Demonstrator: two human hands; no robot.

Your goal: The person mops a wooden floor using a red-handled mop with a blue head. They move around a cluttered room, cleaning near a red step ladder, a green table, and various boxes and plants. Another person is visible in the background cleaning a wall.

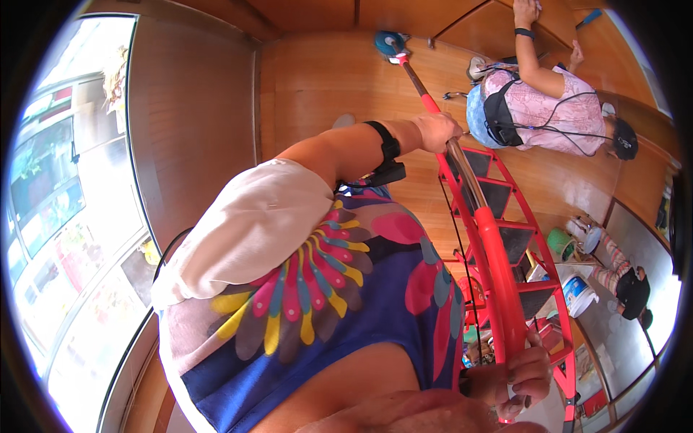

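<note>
A spin-type floor mop crosses the right half of the view, its pole (490,233) part red, part bare metal. The round teal mop head (389,44) sits on the wooden floor (319,76) beside the cabinet base, with a pale fringe showing at its edge. Midway along the pole, my left hand (437,132) is wrapped around it; a black band circles that forearm. My right hand (525,373) grips the red upper end close to my chest, partly in shadow. Behind the pole, a red folding stepladder (533,227) with dark treads stands very near the right hand.
At upper right, a person (547,111) in a pink patterned shirt has both hands at a wooden cabinet (487,27). Another person (628,287) appears farther off at right, near a white bucket (576,297) and a green basket (560,243). A wooden panel (192,146) and bright window (59,178) stand left.
</note>
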